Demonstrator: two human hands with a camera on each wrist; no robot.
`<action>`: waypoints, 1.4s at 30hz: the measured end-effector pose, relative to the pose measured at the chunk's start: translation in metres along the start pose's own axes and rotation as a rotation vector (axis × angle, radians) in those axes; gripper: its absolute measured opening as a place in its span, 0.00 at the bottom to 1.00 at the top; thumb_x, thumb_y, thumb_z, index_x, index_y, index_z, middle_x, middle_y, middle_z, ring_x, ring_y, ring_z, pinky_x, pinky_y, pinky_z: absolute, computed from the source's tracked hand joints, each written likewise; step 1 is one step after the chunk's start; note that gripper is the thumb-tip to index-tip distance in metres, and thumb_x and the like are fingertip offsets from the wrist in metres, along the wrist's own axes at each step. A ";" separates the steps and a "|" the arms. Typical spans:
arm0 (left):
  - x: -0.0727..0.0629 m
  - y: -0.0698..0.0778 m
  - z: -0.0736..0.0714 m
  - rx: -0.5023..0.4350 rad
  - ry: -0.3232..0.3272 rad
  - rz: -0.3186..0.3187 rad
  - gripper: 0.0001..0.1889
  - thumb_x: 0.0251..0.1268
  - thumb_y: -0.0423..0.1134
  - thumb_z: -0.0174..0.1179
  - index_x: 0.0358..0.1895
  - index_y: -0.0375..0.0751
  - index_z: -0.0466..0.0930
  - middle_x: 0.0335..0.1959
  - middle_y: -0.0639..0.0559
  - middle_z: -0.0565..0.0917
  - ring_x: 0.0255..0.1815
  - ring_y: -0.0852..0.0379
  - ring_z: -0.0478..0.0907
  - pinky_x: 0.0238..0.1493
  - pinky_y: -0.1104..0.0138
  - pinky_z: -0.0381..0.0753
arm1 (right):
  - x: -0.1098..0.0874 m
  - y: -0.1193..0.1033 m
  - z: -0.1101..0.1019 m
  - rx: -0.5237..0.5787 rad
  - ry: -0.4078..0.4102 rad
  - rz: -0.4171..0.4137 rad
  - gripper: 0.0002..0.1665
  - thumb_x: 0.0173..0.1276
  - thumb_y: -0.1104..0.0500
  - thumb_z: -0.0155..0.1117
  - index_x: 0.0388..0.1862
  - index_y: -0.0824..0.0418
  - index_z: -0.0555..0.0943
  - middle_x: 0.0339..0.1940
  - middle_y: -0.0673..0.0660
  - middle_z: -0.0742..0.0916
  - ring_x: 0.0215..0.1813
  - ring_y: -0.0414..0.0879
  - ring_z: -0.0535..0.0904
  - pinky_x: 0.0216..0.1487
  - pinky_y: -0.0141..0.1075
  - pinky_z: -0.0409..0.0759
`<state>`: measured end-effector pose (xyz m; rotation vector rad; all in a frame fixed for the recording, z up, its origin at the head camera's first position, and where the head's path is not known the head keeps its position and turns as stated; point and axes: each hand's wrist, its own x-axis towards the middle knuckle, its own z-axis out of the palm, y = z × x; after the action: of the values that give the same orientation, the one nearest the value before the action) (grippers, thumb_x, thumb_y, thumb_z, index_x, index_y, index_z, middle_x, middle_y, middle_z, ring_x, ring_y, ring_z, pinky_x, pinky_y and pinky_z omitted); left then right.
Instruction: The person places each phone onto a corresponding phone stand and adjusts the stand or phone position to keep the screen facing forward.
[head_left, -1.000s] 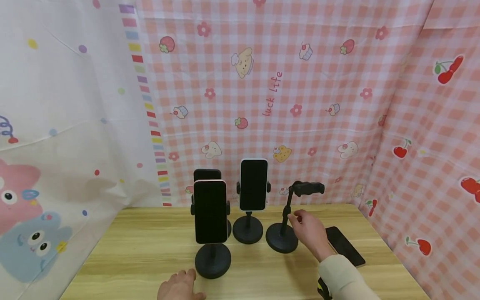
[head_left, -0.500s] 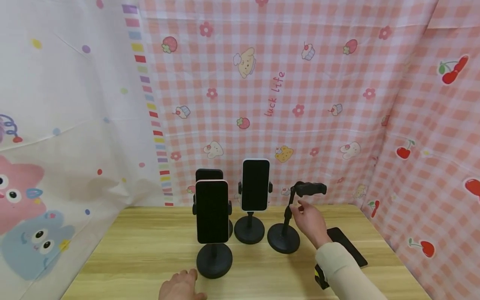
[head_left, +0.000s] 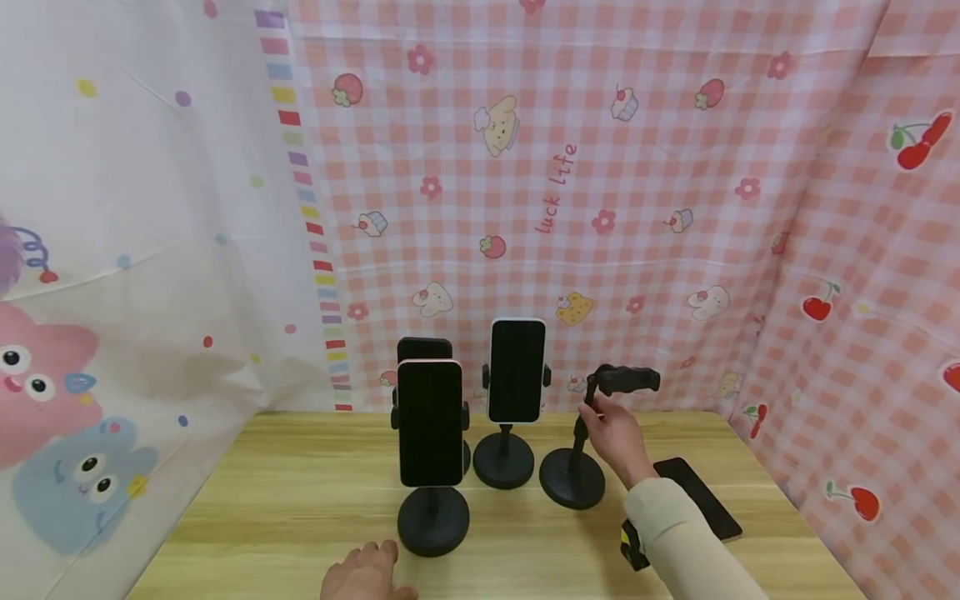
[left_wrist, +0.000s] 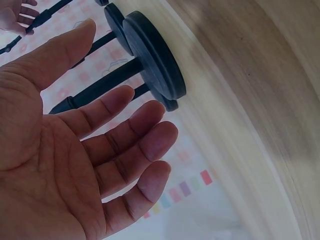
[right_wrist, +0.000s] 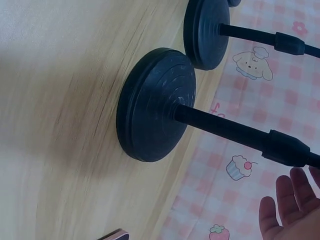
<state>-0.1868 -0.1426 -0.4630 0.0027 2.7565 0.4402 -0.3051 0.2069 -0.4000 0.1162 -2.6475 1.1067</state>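
Note:
My right hand (head_left: 617, 433) is at the upper pole of a black phone stand (head_left: 572, 479), thumb and fingertips pinching it below the empty clamp (head_left: 628, 379). In the right wrist view, the stand's collar (right_wrist: 286, 147) shows just beside the fingers (right_wrist: 286, 197); the thumb is out of frame. The round base stands flat on the table. My left hand (head_left: 363, 573) holds nothing, its fingers (left_wrist: 152, 142) relaxed and slightly bent. It is in front of another stand's base (head_left: 433, 521), which carries an upright phone (head_left: 431, 425).
A white-edged phone (head_left: 517, 371) is upright in the middle stand (head_left: 503, 461). Behind the front phone, another phone (head_left: 424, 348) is mostly hidden. One more phone (head_left: 697, 498) lies flat on the wooden table (head_left: 300, 475), right of my right forearm. Patterned cloth (head_left: 450, 167) hangs behind.
My right hand has moved up the pole from near the collar to the part below the clamp. The left hand stays in place; the whole view has shifted slightly.

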 end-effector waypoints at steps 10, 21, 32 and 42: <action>0.001 0.000 0.003 -0.009 -0.002 0.010 0.23 0.57 0.54 0.71 0.43 0.38 0.78 0.33 0.44 0.78 0.35 0.46 0.77 0.41 0.46 0.77 | -0.001 0.000 0.004 0.020 0.026 0.037 0.17 0.80 0.56 0.50 0.55 0.65 0.80 0.49 0.66 0.86 0.45 0.57 0.82 0.47 0.53 0.78; 0.003 0.000 0.004 0.004 -0.022 0.005 0.23 0.59 0.54 0.69 0.44 0.37 0.78 0.35 0.43 0.79 0.36 0.44 0.78 0.43 0.45 0.78 | -0.002 -0.003 0.006 -0.072 0.101 -0.022 0.12 0.78 0.57 0.55 0.44 0.65 0.81 0.28 0.56 0.83 0.28 0.50 0.74 0.32 0.41 0.70; 0.000 0.000 0.004 0.026 -0.005 0.024 0.23 0.61 0.54 0.68 0.44 0.36 0.78 0.34 0.43 0.78 0.36 0.44 0.78 0.41 0.46 0.78 | -0.007 -0.003 0.007 -0.133 0.121 -0.042 0.17 0.78 0.56 0.54 0.47 0.67 0.84 0.35 0.60 0.87 0.33 0.53 0.80 0.35 0.48 0.76; 0.007 -0.003 0.010 0.017 -0.015 0.016 0.25 0.59 0.56 0.69 0.44 0.37 0.78 0.34 0.43 0.78 0.36 0.44 0.78 0.42 0.45 0.78 | -0.013 -0.006 0.009 -0.143 0.142 -0.045 0.15 0.77 0.56 0.57 0.31 0.64 0.81 0.21 0.53 0.80 0.24 0.47 0.74 0.27 0.41 0.71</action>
<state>-0.1893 -0.1419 -0.4751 0.0321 2.7471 0.4192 -0.2932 0.1959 -0.4058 0.0660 -2.5729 0.8743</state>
